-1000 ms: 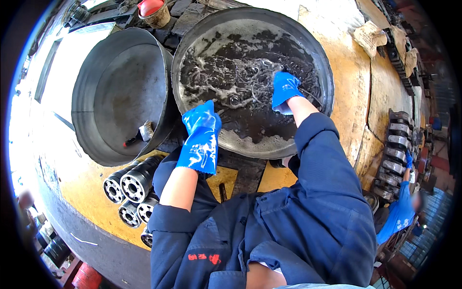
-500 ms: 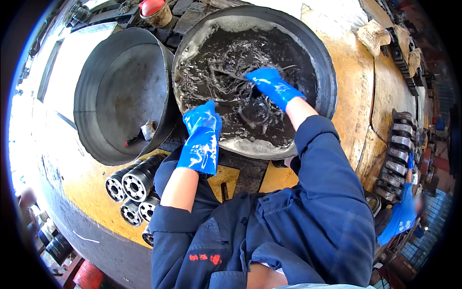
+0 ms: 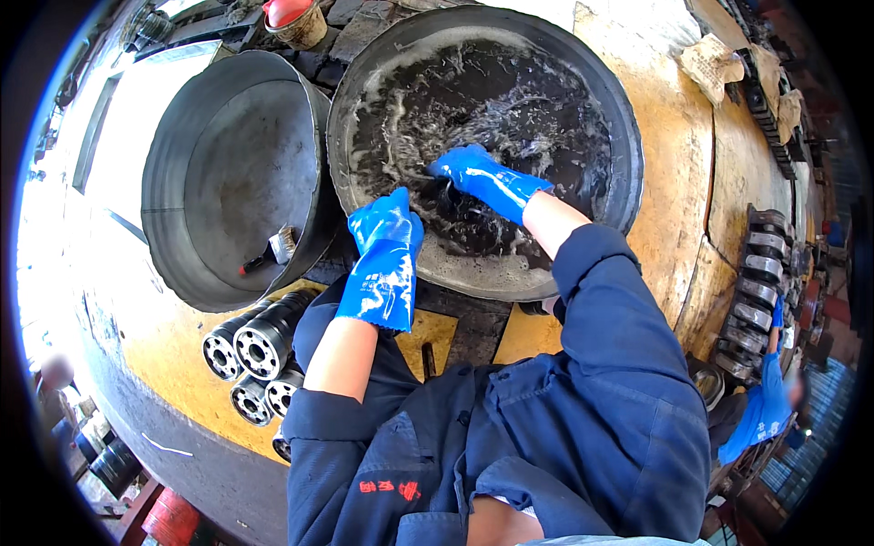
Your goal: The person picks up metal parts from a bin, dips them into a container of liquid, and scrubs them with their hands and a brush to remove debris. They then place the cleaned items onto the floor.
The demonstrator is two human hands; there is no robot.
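Both hands wear shiny blue rubber gloves. At the near-left rim of a round metal tub (image 3: 628, 118), my left hand (image 3: 382, 223) is closed; what it grips is hidden by the glove. My right hand (image 3: 466, 171) reaches over the dark, foamy liquid (image 3: 546, 118) inside the tub. Its fingers are closed and point left, with a dark shape by the fingertips that I cannot make out. The liquid is churned up around that hand.
A second metal tub (image 3: 241, 173) on the left holds a brush (image 3: 280, 246). Several ribbed metal cylinders (image 3: 262, 350) lie below it. A small bucket (image 3: 300, 29) stands at the back. Crankshaft-like parts (image 3: 757, 291) lie at right, near a person in blue (image 3: 760, 409).
My right hand has moved left and a little nearer, toward my left hand. The swirl and foam have shifted. My left hand stays at the rim.
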